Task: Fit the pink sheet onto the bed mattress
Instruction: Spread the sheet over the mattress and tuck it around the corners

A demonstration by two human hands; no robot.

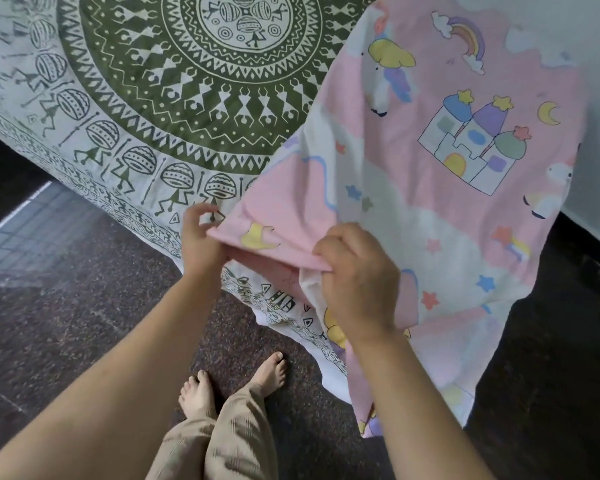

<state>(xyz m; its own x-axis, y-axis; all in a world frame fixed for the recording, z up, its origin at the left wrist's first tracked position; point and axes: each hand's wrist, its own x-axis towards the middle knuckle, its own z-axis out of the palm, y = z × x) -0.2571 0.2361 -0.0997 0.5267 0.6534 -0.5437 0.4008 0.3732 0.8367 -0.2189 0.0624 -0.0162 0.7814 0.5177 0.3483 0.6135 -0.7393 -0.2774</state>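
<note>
Pink sheet (440, 174) – unicorn, castle and rainbow print – is held up by its near edge over the near corner of the bed, draping from there across the bed's right side and hanging down past the bed edge toward the floor (66, 306). Not spread flat; it runs in a loose diagonal fold from the hands up to the top right.

Left hand (200, 239) pinches the sheet's corner tip – thumb and fingers closed on the fabric, index finger lifted slightly clear. Right hand (357, 278) grips the same edge just beside it, fingers curled over the hem with the cloth bunched under the knuckles. The two hands are near each other, sheet edge taut between them.

Bed mattress itself is hidden under a white cover with green tribal print (174, 81) – big circular mandala pattern, border of stick figures. That cover lies flat on the bed, and its near corner hangs off below the hands.

Dark speckled floor below, bare feet (236, 382) and beige trouser legs (222, 441) at the bottom edge. White wall (596, 98) at right behind the sheet.
</note>
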